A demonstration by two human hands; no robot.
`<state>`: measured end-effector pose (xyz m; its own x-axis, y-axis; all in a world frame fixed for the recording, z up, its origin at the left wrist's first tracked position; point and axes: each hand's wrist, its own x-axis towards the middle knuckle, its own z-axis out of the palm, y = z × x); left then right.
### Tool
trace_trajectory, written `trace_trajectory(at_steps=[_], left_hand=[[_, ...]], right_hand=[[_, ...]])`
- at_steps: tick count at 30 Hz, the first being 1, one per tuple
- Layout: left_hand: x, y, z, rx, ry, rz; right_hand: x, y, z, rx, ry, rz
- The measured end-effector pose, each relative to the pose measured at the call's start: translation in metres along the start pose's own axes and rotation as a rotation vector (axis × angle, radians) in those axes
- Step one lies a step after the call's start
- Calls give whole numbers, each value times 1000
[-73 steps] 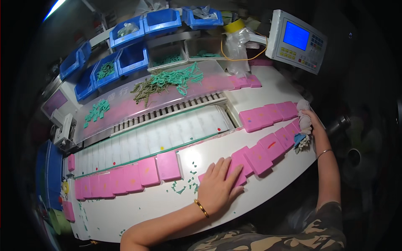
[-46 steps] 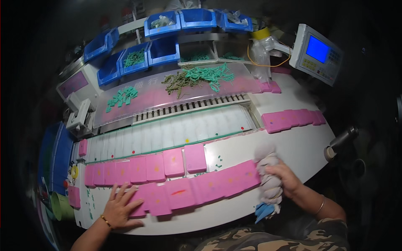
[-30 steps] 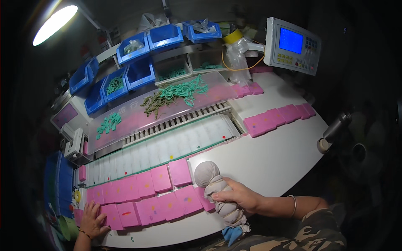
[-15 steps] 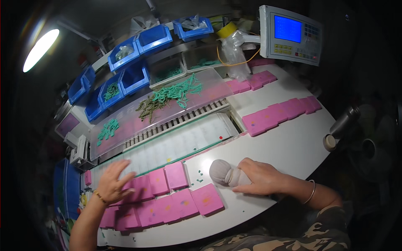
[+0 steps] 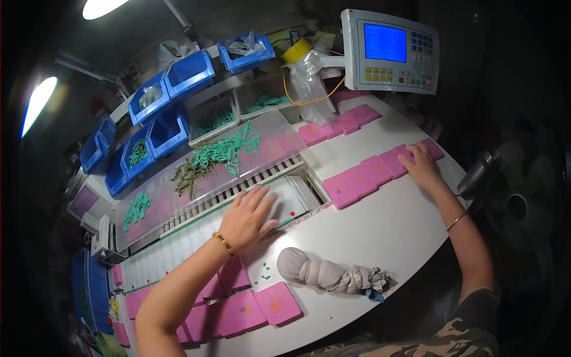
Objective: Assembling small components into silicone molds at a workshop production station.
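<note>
My right hand (image 5: 423,166) reaches to the far right, its fingers bent over a pink block (image 5: 432,149) near the end of a stepped row of flat pink blocks (image 5: 351,185). It appears to grip that block, though the hand covers part of it. My left hand (image 5: 245,221) has its fingers spread above the white panel strip (image 5: 190,242) and holds nothing. On the white table, a grey cloth bundle (image 5: 321,272) bound with bands lies on its side, apart from both hands. More pink blocks (image 5: 278,303) lie near my left forearm, which hides some of them.
Green and olive pieces (image 5: 223,149) are heaped on a clear sheet (image 5: 276,134) behind a roller row. Blue bins (image 5: 189,74) stand at the back. A control panel (image 5: 389,53) with a blue screen hangs at the back right. A dark cylinder (image 5: 479,175) is beyond the table's right edge.
My right hand has let go of the cloth bundle and moved to the far-right pink blocks. My left hand has moved right, from the near pink blocks to the white strip. The view has shifted.
</note>
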<state>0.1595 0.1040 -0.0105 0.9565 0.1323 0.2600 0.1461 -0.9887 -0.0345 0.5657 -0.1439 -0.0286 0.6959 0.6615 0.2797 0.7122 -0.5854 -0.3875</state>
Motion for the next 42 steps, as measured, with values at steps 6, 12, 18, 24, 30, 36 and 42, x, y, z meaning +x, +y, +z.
trace_trajectory(at_steps=[6,12,18,24,30,36,42], left_hand=[[69,-5,43,13,21,-212],[140,-32,82,34,58,-349],[165,-60,110,75,188,-443],[174,-56,97,35,132,-412],[174,-64,98,6,200,-277],[186,-28,100,-118,203,-256],[189,16,94,-331,292,-130]], right_hand=[[74,-3,42,-86,44,80],[125,-45,68,-142,-61,111],[175,-40,108,-46,-62,102],[217,-31,125,-106,9,120],[216,-45,99,-72,-194,62],[224,0,74,-130,-319,27],[188,46,36,-137,-330,-6]])
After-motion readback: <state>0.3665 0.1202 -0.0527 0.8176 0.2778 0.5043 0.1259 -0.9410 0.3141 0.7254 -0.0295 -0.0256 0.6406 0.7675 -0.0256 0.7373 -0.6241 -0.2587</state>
